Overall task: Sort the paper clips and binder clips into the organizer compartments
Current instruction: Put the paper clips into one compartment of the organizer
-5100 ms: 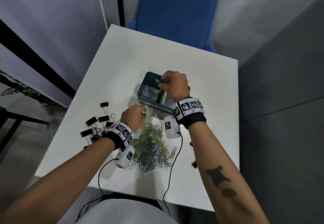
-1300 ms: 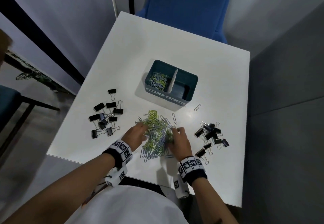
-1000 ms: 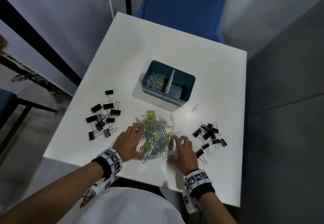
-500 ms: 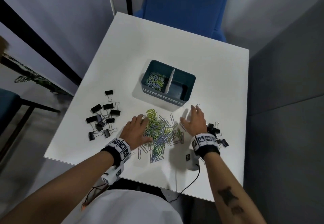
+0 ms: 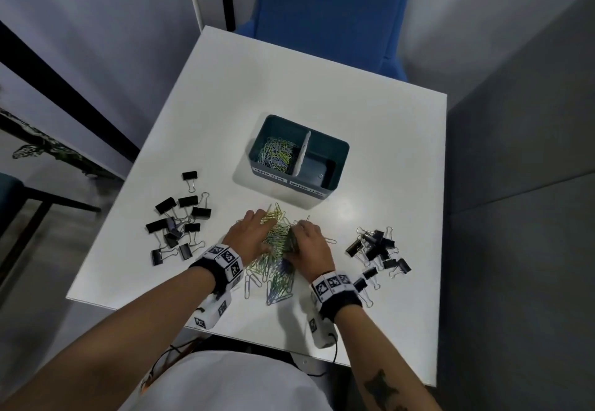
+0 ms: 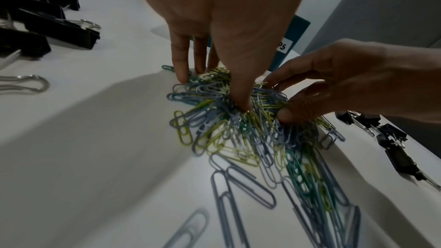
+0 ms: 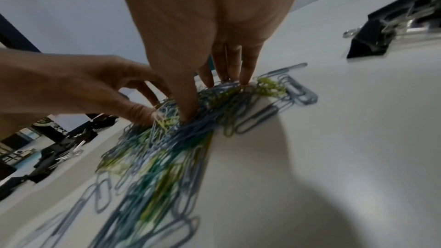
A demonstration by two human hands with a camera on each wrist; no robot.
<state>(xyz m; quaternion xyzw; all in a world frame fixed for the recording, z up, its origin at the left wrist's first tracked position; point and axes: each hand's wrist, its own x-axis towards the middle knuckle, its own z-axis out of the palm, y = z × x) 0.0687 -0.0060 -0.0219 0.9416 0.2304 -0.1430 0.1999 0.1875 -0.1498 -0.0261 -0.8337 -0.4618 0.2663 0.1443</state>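
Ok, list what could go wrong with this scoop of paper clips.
Both hands, left hand and right hand, pinch only the top of the paper clip pile; tangled strands may trail and drop short of the organizer. Strays near the binder clips could be left behind, or spill into the binder-clip side.

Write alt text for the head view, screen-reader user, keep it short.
Seen from above, a person's left hand and right hand gather a pile of coloured paper clips on a white table. Behind it a teal two-compartment organizer holds paper clips in its left side only. Black binder clips lie in clusters left and right.
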